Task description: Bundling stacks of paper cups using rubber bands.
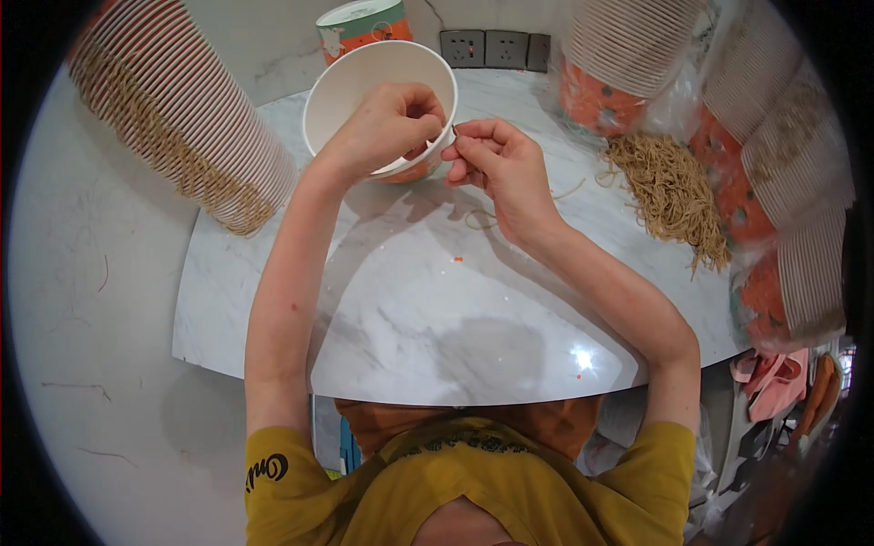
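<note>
A white paper bucket [339, 102] with an orange printed outside stands at the far middle of the table, its mouth tipped toward me. My left hand [387, 126] reaches over the rim into it, fingers curled against the right inner wall; what they hold, if anything, is hidden. Just outside that wall, my right hand [503, 171] pinches the end of a thin tan string [479, 227] between thumb and fingertips. Part of this string shows loosely on the table under the right wrist. Both hands are close together, with the bucket's wall between them.
A tall stack of buckets [173, 109] with tan strings hanging along it leans at the left. A heap of tan strings [669, 187] lies at the right, beside plastic-wrapped bucket stacks [756, 164]. Behind stands another printed bucket [364, 32], near wall sockets [496, 49].
</note>
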`<state>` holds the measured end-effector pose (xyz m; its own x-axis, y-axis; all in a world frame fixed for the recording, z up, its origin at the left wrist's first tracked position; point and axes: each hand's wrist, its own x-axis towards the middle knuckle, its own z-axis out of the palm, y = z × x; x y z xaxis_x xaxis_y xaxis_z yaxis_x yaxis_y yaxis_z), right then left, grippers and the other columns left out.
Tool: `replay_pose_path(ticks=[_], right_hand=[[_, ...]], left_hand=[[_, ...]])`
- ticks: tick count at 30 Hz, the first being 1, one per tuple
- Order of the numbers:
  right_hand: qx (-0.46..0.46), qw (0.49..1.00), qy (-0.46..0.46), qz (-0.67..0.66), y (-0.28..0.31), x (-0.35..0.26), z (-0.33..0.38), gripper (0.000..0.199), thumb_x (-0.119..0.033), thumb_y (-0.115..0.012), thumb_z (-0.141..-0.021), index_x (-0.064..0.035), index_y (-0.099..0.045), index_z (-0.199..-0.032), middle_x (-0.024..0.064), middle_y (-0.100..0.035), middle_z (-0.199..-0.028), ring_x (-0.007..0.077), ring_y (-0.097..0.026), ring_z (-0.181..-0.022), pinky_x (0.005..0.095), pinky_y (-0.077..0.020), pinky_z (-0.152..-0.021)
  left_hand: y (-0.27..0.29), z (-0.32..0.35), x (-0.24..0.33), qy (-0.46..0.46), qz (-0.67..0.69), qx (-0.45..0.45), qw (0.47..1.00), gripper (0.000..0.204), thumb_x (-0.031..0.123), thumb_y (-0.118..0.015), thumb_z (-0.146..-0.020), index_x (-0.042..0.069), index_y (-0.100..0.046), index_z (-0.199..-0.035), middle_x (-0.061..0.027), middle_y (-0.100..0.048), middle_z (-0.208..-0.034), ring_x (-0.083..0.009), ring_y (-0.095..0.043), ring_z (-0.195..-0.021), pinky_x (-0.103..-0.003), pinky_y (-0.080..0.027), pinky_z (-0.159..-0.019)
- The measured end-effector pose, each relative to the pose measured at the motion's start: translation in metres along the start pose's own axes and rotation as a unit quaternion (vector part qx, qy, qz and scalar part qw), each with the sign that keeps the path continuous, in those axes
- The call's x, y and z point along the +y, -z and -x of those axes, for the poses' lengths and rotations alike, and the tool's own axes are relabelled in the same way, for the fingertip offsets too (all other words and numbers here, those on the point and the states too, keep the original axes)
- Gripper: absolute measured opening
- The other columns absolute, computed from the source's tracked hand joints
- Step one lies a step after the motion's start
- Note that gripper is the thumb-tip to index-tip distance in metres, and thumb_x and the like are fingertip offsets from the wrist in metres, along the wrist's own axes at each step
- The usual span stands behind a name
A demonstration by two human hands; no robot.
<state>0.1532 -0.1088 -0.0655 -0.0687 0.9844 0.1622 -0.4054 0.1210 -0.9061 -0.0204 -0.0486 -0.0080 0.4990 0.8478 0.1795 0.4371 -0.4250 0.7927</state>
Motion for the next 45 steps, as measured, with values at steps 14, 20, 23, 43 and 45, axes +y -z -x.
replay_pose_path(ticks=[14, 20, 23, 43, 45], right_hand=[[0.029, 0.999, 0.012, 0.030, 0.004, 0.000, -0.002, 0.014, -0.011, -0.062, -0.098, 0.0019, -0.063, -0.102, 0.0086, -0.069, -0.086, 0.0125, -0.064, -0.067, 0.0309, -0.0580, -0.066], [0.033, 0.998, 0.016, 0.053, 0.001, -0.002, 0.001, 0.013, -0.011, -0.061, -0.098, 0.0010, -0.063, -0.101, 0.0076, -0.068, -0.085, 0.0120, -0.063, -0.065, 0.0300, -0.0566, -0.064], [0.030, 0.997, 0.026, 0.063, -0.002, -0.003, 0.003, 0.012, -0.011, -0.061, -0.098, 0.0011, -0.063, -0.100, 0.0073, -0.068, -0.085, 0.0116, -0.063, -0.064, 0.0292, -0.0561, -0.063], [0.016, 0.997, 0.029, 0.070, -0.003, -0.002, 0.005, 0.017, -0.014, -0.058, -0.100, 0.0016, -0.062, -0.102, 0.0090, -0.068, -0.085, 0.0125, -0.063, -0.064, 0.0288, -0.0551, -0.062], [0.015, 0.998, 0.018, 0.063, -0.002, -0.001, 0.005, 0.019, -0.016, -0.057, -0.101, 0.0017, -0.062, -0.104, 0.0091, -0.068, -0.086, 0.0126, -0.063, -0.064, 0.0288, -0.0549, -0.062]], left_hand=[[0.004, 0.012, 0.014, -0.003, 0.058, -0.053, 0.997, 0.022, 0.010, -0.060, -0.089, -0.003, -0.066, -0.105, -0.0018, -0.063, -0.082, -0.0083, -0.056, -0.071, -0.024, -0.047, -0.065], [0.003, 0.016, 0.018, 0.005, 0.068, -0.048, 0.997, 0.022, 0.011, -0.061, -0.089, -0.004, -0.067, -0.105, -0.0017, -0.063, -0.078, -0.0073, -0.053, -0.066, -0.024, -0.046, -0.063], [0.006, 0.016, 0.016, -0.008, 0.065, -0.055, 0.996, 0.021, 0.010, -0.061, -0.089, -0.003, -0.067, -0.103, -0.0017, -0.064, -0.079, -0.0074, -0.054, -0.067, -0.024, -0.047, -0.064], [0.005, 0.009, 0.002, -0.052, 0.029, -0.039, 0.997, 0.011, 0.010, -0.059, -0.087, 0.000, -0.063, -0.084, 0.0005, -0.060, -0.075, -0.0075, -0.053, -0.070, -0.024, -0.044, -0.062], [0.009, 0.009, 0.002, -0.045, -0.030, -0.015, 0.998, 0.011, 0.010, -0.058, -0.087, 0.000, -0.062, -0.084, 0.0002, -0.059, -0.074, -0.0079, -0.053, -0.069, -0.024, -0.044, -0.062]])
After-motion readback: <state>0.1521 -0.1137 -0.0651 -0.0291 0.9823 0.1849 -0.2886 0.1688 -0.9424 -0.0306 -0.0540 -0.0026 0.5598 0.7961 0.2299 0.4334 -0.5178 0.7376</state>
